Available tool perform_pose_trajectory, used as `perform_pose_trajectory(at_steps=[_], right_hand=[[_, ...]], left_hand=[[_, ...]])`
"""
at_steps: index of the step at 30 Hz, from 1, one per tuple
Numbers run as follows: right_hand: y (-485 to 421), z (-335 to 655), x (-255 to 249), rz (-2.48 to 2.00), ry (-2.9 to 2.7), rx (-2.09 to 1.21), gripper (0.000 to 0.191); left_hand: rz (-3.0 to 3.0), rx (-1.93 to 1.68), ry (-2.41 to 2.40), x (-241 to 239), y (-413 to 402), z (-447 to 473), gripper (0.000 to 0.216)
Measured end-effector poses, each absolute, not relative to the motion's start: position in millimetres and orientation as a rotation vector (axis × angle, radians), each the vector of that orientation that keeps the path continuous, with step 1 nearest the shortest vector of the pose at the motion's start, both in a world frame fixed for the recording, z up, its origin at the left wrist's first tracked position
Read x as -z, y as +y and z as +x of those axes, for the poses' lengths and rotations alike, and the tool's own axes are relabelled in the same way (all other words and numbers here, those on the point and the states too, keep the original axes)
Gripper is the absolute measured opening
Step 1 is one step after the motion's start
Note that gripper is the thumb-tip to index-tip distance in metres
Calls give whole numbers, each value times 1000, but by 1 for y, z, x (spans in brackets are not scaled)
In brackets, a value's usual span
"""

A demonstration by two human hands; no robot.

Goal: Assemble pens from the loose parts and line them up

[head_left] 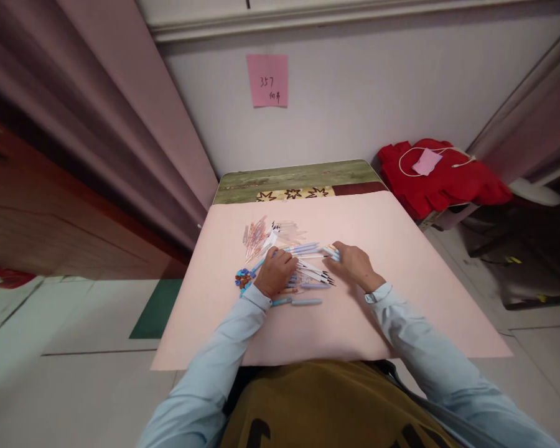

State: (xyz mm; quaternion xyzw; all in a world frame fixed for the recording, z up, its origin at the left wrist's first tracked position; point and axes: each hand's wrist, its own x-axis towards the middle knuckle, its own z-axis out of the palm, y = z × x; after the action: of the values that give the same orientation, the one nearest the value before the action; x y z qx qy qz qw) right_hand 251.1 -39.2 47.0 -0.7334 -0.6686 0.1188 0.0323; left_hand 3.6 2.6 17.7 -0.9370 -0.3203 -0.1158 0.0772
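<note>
The right hand (354, 266) has its grip closed round slim blue-and-white pieces (331, 251); the left hand (276, 274) rests by thin white, black-tipped sticks (313, 272), grip unclear.

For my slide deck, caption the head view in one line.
Left hand at a pile of pen parts, right hand holding light-blue pieces, over a pink sheet.

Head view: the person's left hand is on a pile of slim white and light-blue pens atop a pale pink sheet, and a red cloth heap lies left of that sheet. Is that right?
Not quite: the red cloth heap lies right of the pale pink sheet, as the head view shows. The left hand is on the pile of slim white and light-blue pens.
</note>
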Motion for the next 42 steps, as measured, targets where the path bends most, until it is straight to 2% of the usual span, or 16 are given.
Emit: perform_pose_trajectory(at_steps=[4,10,13,18,21,24,30,37,42], right_hand=[[-40,244,-42,-2040,-2218,-414,23],[-38,231,-36,-1908,-2278,-365,26],[-37,229,-35,-1846,-2293,-394,29],[-40,232,-32,-1727,-2272,-479,48],[-36,235,-32,-1713,-2207,-441,40],[-23,235,-32,-1787,-2175,-312,30],[12,223,-38,-1784,-2485,-254,38],[25,223,-41,-1712,-2637,-246,26],[23,222,-40,-1696,-2698,-212,26]], left_hand=[[-2752,465,-1303,-15,5,5,16],[-2670,487,-1713,-16,16,10,11],[-2694,431,-1660,-15,22,18,14],[-2728,282,-1589,-16,35,32,17],[-2744,249,-1549,-18,41,38,10],[-2741,255,-1552,-18,42,42,13],[-2740,271,-1544,-17,39,43,19],[-2763,230,-1466,-14,37,38,12],[-2765,210,-1342,-17,37,40,14]])
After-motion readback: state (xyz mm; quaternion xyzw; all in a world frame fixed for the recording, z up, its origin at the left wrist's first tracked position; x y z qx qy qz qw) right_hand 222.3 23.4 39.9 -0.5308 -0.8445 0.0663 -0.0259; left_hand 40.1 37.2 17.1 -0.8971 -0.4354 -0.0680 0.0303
